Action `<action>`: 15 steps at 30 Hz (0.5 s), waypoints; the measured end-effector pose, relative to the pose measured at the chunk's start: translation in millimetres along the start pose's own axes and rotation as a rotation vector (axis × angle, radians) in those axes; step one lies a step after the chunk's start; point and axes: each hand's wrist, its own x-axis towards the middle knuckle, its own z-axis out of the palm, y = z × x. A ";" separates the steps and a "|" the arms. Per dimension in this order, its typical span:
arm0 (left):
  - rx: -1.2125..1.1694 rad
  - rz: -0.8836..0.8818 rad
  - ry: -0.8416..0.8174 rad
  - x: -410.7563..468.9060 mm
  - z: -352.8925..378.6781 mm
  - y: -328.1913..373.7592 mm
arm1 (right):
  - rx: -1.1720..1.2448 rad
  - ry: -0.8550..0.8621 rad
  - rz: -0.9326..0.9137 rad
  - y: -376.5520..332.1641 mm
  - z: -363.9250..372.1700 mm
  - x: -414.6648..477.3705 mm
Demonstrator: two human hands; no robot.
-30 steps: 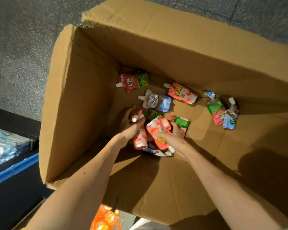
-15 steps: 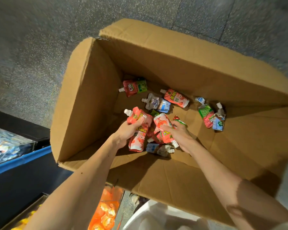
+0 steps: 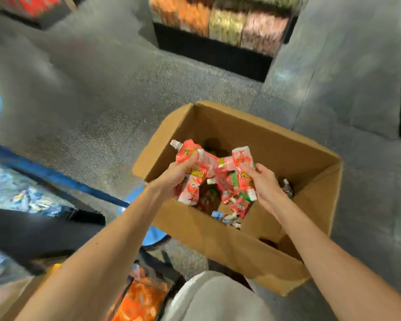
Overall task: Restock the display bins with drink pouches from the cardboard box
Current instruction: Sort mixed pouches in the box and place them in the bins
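a: obs, nearest first. orange bin [image 3: 141, 297] at the person's feet, blurred. left of it the blue bin [image 3: 21, 198], blue-rimmed, silvery-blue packs inside.
b: hands?
a: both over the box [image 3: 218, 242] opening. left hand [image 3: 174, 176] clenched round the left bunch [image 3: 191, 181], several red-pink pouches, one white spout poking up and left. right hand [image 3: 263, 181] clenched round the right bunch [image 3: 237, 174], red with some green, a spout hanging by the heel of the palm. the two bunches touch in the middle.
b: count per hand?
a: cannot tell; they overlap.
b: left in the box?
a: loose pouches [image 3: 227, 218] on the bottom, a few; part hidden behind the bunches.
b: farther out?
a: speckled floor [image 3: 97, 100], then far bins [image 3: 222, 26], orange, yellow-green and pink stock, all smeared by motion.
b: step in hand, as judged?
a: carrying both handfuls out of the box to a bin. which bin takes them is not shown; red-pink matches none clearly.
b: notes on doing it well?
a: pouches look slick and floppy, held by their middles; the lower ones in each bunch dangle and could slip. advise: squeeze firm but not on the spouts, clear the box wall before swinging sideways, carry low over the bin, then let go one hand at a time so flavours land sorted and spouts lie the same way.
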 end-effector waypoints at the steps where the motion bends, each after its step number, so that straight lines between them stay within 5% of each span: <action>1: -0.041 0.054 0.006 -22.5 0.7 9.5 | 0.022 -0.001 -0.037 -10.8 8.8 -18.1; 6: -0.115 0.248 -0.035 -148.5 -13.8 46.3 | 0.131 -0.130 -0.219 -62.3 59.9 -111.8; 15: -0.328 0.837 0.237 -375.7 -64.9 84.7 | 0.205 -0.578 -0.387 -115.9 212.5 -254.0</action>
